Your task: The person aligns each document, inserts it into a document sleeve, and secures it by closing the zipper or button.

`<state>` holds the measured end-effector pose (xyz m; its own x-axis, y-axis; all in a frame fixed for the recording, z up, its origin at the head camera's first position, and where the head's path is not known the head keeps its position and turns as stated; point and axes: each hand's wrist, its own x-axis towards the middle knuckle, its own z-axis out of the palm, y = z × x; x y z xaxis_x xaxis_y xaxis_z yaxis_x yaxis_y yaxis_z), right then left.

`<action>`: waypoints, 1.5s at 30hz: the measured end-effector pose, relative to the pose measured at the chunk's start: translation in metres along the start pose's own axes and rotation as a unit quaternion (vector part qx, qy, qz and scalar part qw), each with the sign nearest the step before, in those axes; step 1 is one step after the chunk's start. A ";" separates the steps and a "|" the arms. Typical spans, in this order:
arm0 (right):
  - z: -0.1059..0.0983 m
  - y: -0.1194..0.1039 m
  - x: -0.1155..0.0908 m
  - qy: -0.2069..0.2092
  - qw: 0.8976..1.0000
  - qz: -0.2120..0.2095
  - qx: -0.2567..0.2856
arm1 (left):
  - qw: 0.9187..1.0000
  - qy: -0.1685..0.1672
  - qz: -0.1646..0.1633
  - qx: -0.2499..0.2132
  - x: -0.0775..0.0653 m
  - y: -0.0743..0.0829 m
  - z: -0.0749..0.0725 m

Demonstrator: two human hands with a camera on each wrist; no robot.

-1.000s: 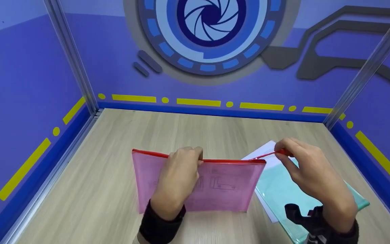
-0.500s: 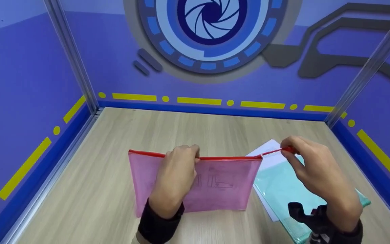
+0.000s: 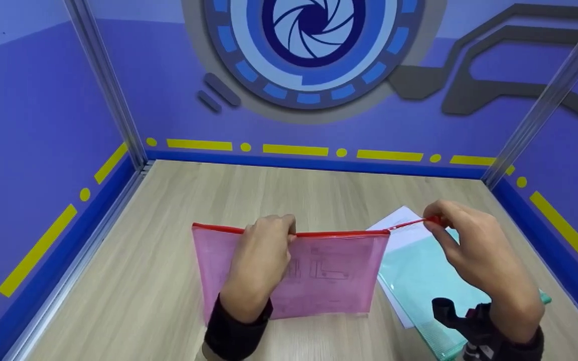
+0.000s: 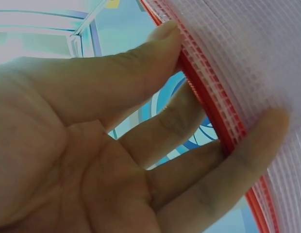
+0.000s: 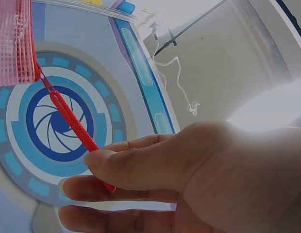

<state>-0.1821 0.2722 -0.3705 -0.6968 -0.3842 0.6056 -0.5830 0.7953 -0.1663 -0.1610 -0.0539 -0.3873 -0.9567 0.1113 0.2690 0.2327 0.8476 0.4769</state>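
A pink translucent zipper pouch (image 3: pixel 339 281) with a red zipped top edge stands upright on the table, and a sheet with printed line drawings shows through it. My left hand (image 3: pixel 259 268) grips the top edge near its middle; in the left wrist view the thumb (image 4: pixel 162 48) is on one side of the red zipper (image 4: pixel 204 97) and fingers are on the other. With my right hand (image 3: pixel 479 250) I pinch the red pull cord (image 5: pixel 73 119), which stretches taut from the slider at the pouch's right top corner.
A teal zipper pouch (image 3: pixel 424 276) lies flat on the right of the wooden table (image 3: pixel 118 281), overlapping white paper (image 3: pixel 399 218). Blue printed walls (image 3: pixel 289 130) with metal corner posts (image 3: pixel 113 90) enclose the table on the back and sides.
My right hand has moved to the right with the pull cord, and the slider has travelled to the pouch's right end. The pouch shifted slightly left; my left hand keeps its hold.
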 end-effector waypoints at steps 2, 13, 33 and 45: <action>0.000 0.000 -0.001 0.001 1.000 0.008 0.000 | 1.000 0.002 0.002 -0.002 0.000 0.000 0.000; -0.004 -0.003 0.001 0.023 0.999 0.024 0.004 | 0.992 0.090 0.053 0.070 0.004 0.002 0.003; 0.035 0.013 0.026 -0.051 0.976 0.122 0.173 | 0.931 0.315 0.136 -0.121 0.023 -0.004 0.010; 0.052 0.015 0.037 -0.063 0.883 0.109 0.452 | 0.887 0.296 0.077 -0.345 0.052 -0.025 0.027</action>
<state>-0.2389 0.2453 -0.3911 -0.8412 -0.3621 0.4015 -0.4856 0.1795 -0.8555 -0.2214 -0.0550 -0.4075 -0.6925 -0.2663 0.6704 0.5998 0.3038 0.7403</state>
